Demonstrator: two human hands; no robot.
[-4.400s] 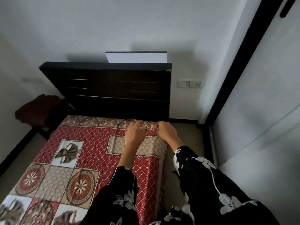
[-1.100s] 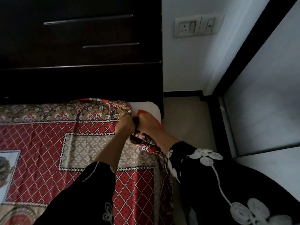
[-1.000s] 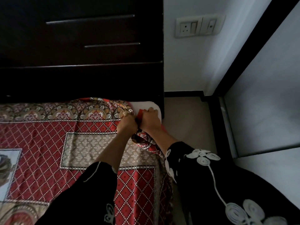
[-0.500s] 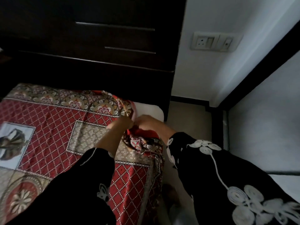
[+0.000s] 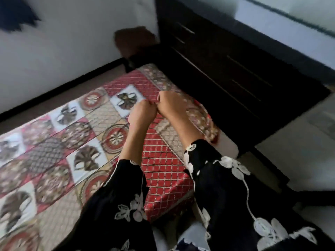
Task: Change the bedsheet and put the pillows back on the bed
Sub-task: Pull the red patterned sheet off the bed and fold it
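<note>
1. The bedsheet (image 5: pixel 159 169) (red lattice with patchwork squares of fans and round flowers) lies over the bed and hangs down the near side.
2. At the head corner nearest the person the sheet is rumpled and turned back, so a white corner of the mattress (image 5: pixel 228 144) shows bare just beside the dark headboard (image 5: pixel 226 69).
3. The left hand (image 5: pixel 143 113) sits over the sheet near that corner, its fingers curled under into a fist.
4. The right hand (image 5: pixel 171 105) is just beside it, also curled, and the knuckles of the two hands touch.
5. Whether either of the hands has cloth pinched inside the curl I cannot tell: the fingertips are hidden and the frame is blurred.
6. Both forearms reach out of wide black sleeves with white flower embroidery, the left sleeve (image 5: pixel 116 205) lying over the sheet and the right sleeve (image 5: pixel 226 187) off the bed's edge.
7. The headboard has thin pale horizontal lines across its dark front.
8. Beyond the far side of the bed a strip of floor (image 5: pixel 72 91) runs along a white wall (image 5: pixel 63 42) with a dark skirting.
9. A brown shape (image 5: pixel 134 42) stands at the far end of the headboard, too blurred to tell what it is.
</note>
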